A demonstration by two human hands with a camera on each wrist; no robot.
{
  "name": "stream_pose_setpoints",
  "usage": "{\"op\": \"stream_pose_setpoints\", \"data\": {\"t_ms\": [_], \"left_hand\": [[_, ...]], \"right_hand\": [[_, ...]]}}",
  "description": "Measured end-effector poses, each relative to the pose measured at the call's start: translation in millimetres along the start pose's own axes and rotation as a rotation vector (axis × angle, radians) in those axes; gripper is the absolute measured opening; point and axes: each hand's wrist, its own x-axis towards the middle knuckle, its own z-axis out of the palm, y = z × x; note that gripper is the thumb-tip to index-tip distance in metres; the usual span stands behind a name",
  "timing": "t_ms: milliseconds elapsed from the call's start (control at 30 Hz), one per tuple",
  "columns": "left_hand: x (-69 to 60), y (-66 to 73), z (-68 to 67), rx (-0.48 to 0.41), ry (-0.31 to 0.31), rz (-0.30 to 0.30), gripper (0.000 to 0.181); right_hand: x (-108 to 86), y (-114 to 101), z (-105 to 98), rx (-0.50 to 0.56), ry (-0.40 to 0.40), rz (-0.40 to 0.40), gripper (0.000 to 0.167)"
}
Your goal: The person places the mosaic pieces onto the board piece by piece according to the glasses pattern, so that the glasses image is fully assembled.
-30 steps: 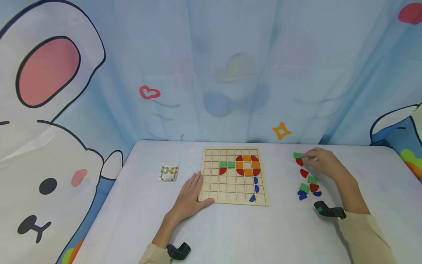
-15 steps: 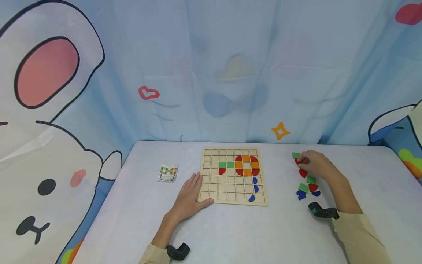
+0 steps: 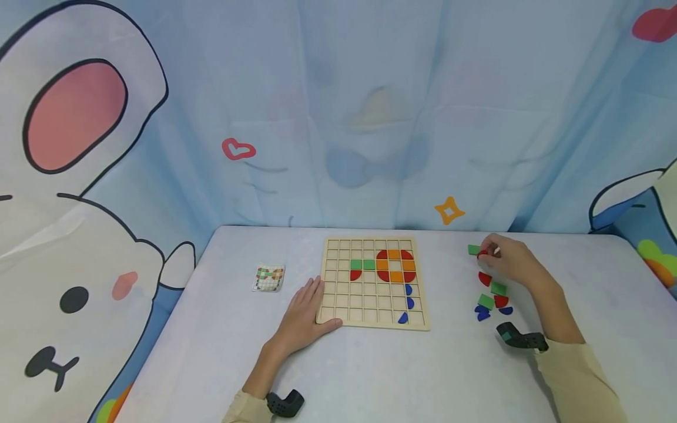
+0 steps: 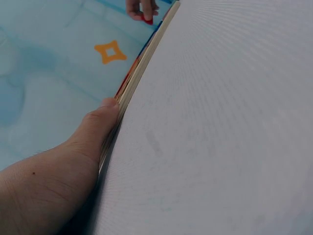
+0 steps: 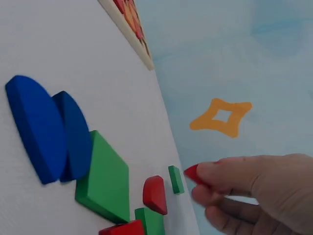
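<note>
Nearest, the left hand (image 3: pixel 301 314) lies at the near left corner of the wooden board (image 3: pixel 338 316), fingers straight against the edge and thumb on the rim, touching it without grasping, seemingly to steady it. The board is divided into square cells: most of the near rows are bare, apart from three blue pieces (image 3: pixel 410 303) towards the right; farther up sit a red quarter, two green squares (image 3: pixel 363 264) above it, and a red-and-orange ring whose middle cell is bare. Left of the board lies a small picture card (image 3: pixel 268 278). Right of it, loose pieces trail away across the table (image 3: pixel 396 376): blue ones first, then green and red. Beyond most of these, the right hand (image 3: pixel 512 258) pinches a red piece (image 5: pixel 191 171) narrowly between thumb and fingers, its outline partly hidden, near the farthest green piece (image 3: pixel 473 249). The step in hand looks like fetching pieces singly; seating this one would call for turning it to suit its cell. A blue curtain (image 3: pixel 338 117) hangs behind.
</note>
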Motion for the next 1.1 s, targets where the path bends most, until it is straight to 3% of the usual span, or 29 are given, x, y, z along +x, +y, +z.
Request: {"op": "stream_pose_setpoints", "data": {"t_ms": [233,467,733,833,967,1100], "left_hand": [[0.5,-0.1,0.8,-0.001,0.003,0.0,0.097],[-0.7,-0.7,1.5,0.006,0.005,-0.001,0.097],[1.0,-0.7,1.6,0.001,0.013,0.007,0.097],[1.2,-0.6,1.5,-0.001,0.014,0.011,0.097],[1.3,-0.6,1.7,0.0,0.013,0.012,0.097],[1.3,-1.0,2.4,0.005,0.011,0.012,0.097]], "right_hand": [[-1.4,-6.6,1.3,0.061,0.175,-0.178,0.03],[1.3,-12.6,7.3,0.137,0.168,-0.056,0.035],[34.5,48.8,40.8,0.056,0.286,-0.114,0.035],[41.3,56.1,48.7,0.069,0.299,-0.129,0.03],[40.9,43.8,51.0,0.061,0.319,-0.128,0.03],[26.0,5.4,38.5,0.101,0.317,-0.177,0.031]]}}
